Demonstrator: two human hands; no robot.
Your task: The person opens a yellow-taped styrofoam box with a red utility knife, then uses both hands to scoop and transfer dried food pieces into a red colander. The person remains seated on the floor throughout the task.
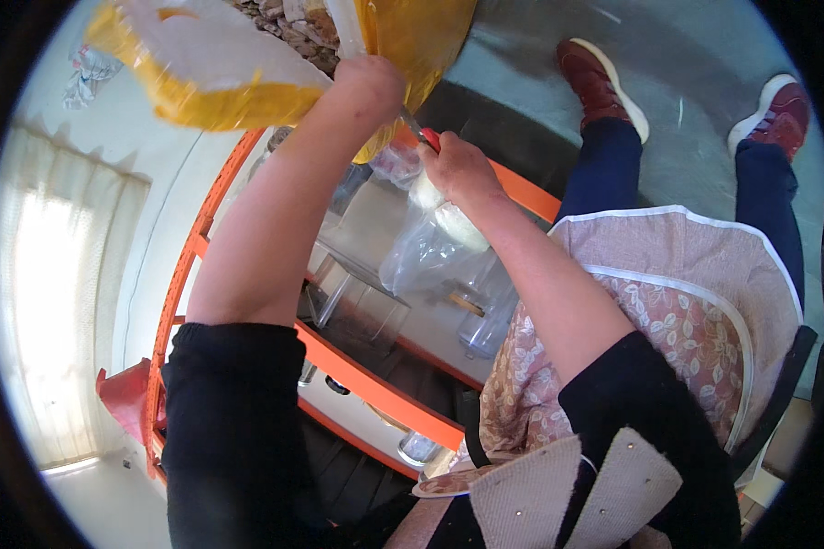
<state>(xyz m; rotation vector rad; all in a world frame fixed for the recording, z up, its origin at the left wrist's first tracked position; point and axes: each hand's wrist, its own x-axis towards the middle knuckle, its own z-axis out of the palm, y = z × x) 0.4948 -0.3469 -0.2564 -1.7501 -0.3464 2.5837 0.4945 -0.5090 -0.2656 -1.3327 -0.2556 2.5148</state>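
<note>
A large yellow plastic bag (419,41) with a white inner lining is at the top, its mouth spread wide. Dried brown chunks (302,27) show inside; I cannot tell what they are. My left hand (374,86) grips the bag's edge, the fingers mostly hidden by the wrist. Closed around the red handle of a narrow metal tool (415,127), my right hand (460,168) is just below. The tool's shaft points up toward the bag and its tip is out of sight, so its kind is unclear.
An orange metal rack (378,388) stands below my arms. Its shelves hold a clear plastic bag with white contents (439,240), a transparent bin (357,302) and glass jars (419,446). A curtained window (55,295) is at left. My shoes (601,89) rest on the grey floor.
</note>
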